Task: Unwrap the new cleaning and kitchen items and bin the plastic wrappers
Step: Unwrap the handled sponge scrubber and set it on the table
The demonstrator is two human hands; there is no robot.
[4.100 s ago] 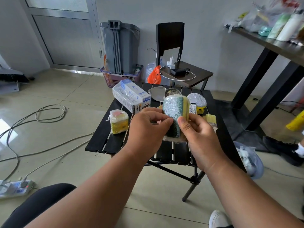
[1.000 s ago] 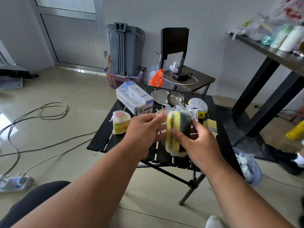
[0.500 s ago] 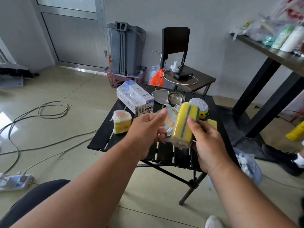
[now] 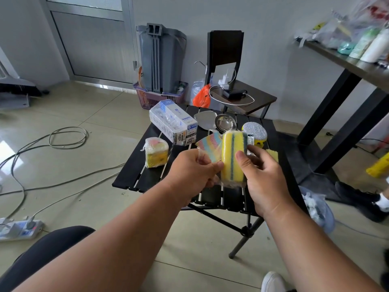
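Above the black slatted table, my right hand grips a yellow sponge pack with a green stripe, still in clear film. My left hand pinches the loose plastic wrapper, a pastel striped piece, beside the pack's left edge. On the table lie a wrapped yellow and pink sponge, a film-wrapped white box, a glittery scrubber and a metal strainer.
A bag of discarded wrappers sits on the floor right of the table. Behind stand a grey bin, a purple basket and a chair. Cables and a power strip lie left; someone's shoe at right.
The sponge pack was turned from its green scouring side to its yellow edge and lifted slightly. My left hand has pulled the striped wrapper piece out to the left.
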